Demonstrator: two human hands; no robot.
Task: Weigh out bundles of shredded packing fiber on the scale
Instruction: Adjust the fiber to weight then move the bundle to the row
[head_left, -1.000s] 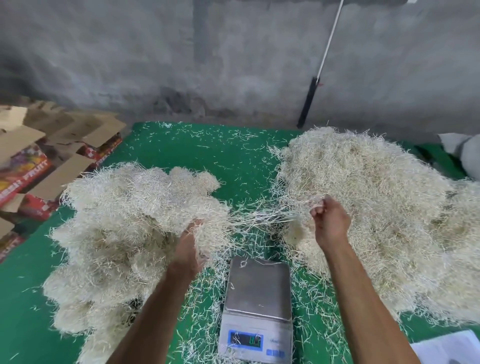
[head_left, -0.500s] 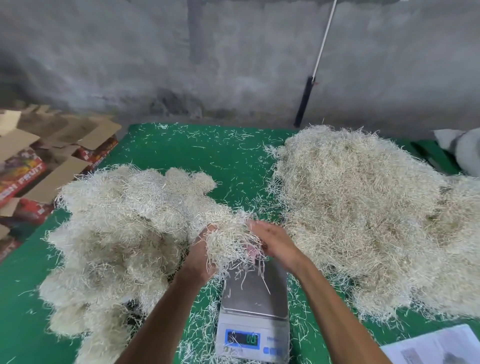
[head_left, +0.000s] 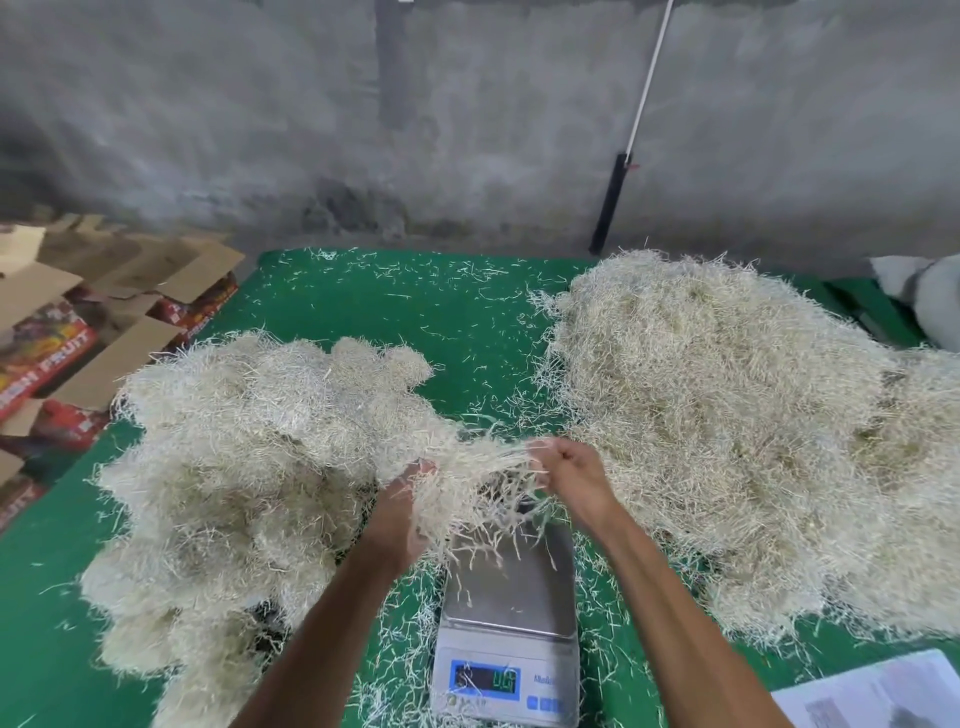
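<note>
Far left: flattened cardboard boxes (head_left: 78, 332) off the edge of the green mat (head_left: 363, 312), not in play.

Left fiber pile (head_left: 249, 467) sits just left of the hands. It looks clumped into portions, so probably the done stack, but I can't confirm.

Left hand (head_left: 402, 512) is buried in a bundle (head_left: 467, 478) of shredded fiber, fingers curled round the left end of it. Fingertips mostly hidden by strands.

The bundle hangs between both hands, above the far edge of the scale (head_left: 506, 613). Loose strands dangle over the steel pan; a few stray bits lie on it. Bundle itself isn't resting on the pan yet.

Right hand (head_left: 563, 470) is fisted, pinching the right end of the same bundle, strands stretched taut toward it.

Display is lit, digits too blurred to read.

Right fiber pile (head_left: 727, 441) is bigger and looser, likely the supply. A printed sheet (head_left: 878, 696) lies in the near right corner.

How I'd do this step:
- Tuck trailing strands in so nothing bridges to either pile or the mat; any contact skews the reading.
- Set it centred on the pan, let go fully with both hands.
- Clear the stray bits or zero the scale first.
- Adjust by small pinches from the right pile, not big grabs.
</note>
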